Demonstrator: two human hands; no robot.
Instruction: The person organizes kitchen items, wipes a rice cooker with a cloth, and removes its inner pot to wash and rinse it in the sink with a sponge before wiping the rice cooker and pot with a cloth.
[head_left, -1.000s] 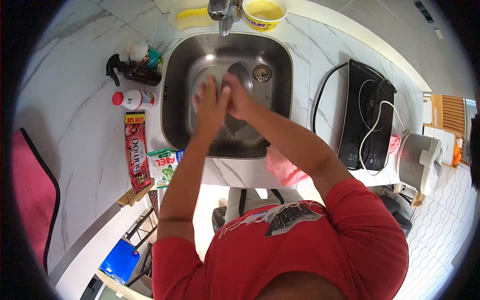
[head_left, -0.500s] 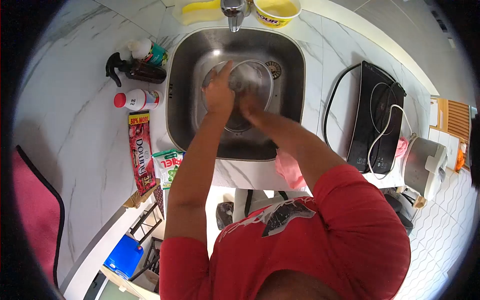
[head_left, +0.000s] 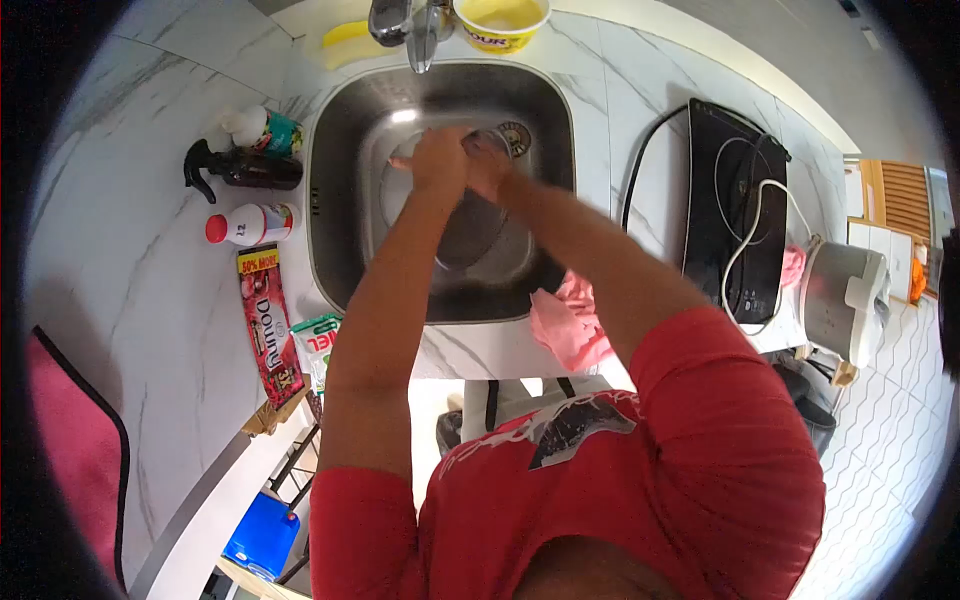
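Your left hand [head_left: 437, 160] lies right beside your right hand [head_left: 487, 174], one left digit jutting away from the right. Behind them, your left arm [head_left: 376, 350] runs nearly straight; your right arm [head_left: 598, 256] slants outward. How curled each palm is stays unclear.

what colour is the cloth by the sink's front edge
The cloth is pink, seen best in the head view.

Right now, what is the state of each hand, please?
Left hand: over the sink, one finger stretched out; grip cannot be told.
Right hand: close beside it, blurred; open or closed cannot be told.
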